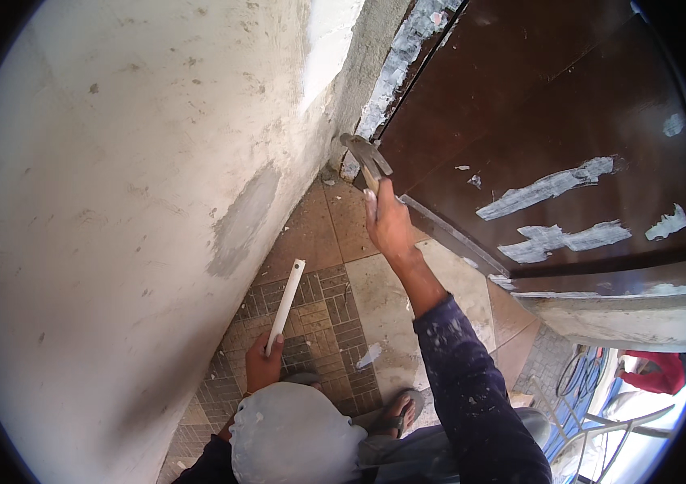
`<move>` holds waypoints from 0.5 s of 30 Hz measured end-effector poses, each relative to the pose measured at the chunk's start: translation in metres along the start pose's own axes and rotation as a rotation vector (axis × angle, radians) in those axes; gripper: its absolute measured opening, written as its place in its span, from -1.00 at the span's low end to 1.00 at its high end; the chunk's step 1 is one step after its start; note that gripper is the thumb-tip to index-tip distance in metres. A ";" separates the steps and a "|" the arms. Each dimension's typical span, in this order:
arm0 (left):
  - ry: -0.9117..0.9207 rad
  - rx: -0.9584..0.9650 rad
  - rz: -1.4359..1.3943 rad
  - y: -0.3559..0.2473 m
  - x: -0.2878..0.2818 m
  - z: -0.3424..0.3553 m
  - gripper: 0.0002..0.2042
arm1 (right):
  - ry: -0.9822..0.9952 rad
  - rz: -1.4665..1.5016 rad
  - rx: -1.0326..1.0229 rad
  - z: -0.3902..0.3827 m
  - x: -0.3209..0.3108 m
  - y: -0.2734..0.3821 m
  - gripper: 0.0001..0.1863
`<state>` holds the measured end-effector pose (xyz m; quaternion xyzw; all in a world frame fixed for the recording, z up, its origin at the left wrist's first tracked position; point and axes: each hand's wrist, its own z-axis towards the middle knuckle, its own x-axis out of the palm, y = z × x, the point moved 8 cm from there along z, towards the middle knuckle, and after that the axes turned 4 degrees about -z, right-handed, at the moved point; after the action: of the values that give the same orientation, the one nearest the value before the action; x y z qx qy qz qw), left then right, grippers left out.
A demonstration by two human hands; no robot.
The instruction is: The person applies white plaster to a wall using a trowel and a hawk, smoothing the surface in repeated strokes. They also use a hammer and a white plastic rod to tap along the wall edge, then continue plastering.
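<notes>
My right hand (392, 221) is closed around the wooden handle of a claw hammer (364, 152). The hammer's metal head is up at the bottom corner where the rough wall edge meets the frame of the brown door (512, 105). Whether it touches the wall cannot be made out. Lower down, my left hand (264, 362) grips one end of a narrow white strip (285, 307). This strip points up and away from me, over the tiled floor, with a small dark hole near its far end.
A stained off-white wall (133, 137) rises on the left, with a grey patch (244, 219) low on it. White smears mark the door. A pale rounded thing (294, 436) fills the lower middle. At right are a metal frame (585, 431), coiled cable (581, 373) and a person's red sleeve (656, 373).
</notes>
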<state>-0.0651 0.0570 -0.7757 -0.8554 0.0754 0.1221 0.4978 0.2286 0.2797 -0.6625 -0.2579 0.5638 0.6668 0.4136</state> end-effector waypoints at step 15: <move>-0.025 -0.008 -0.059 -0.001 -0.004 -0.007 -0.65 | 0.324 -0.371 0.065 -0.006 0.038 -0.003 -0.71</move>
<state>-0.0682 0.0512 -0.7703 -0.8575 0.0434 0.1183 0.4988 0.2106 0.2844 -0.6967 -0.4471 0.5868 0.5108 0.4413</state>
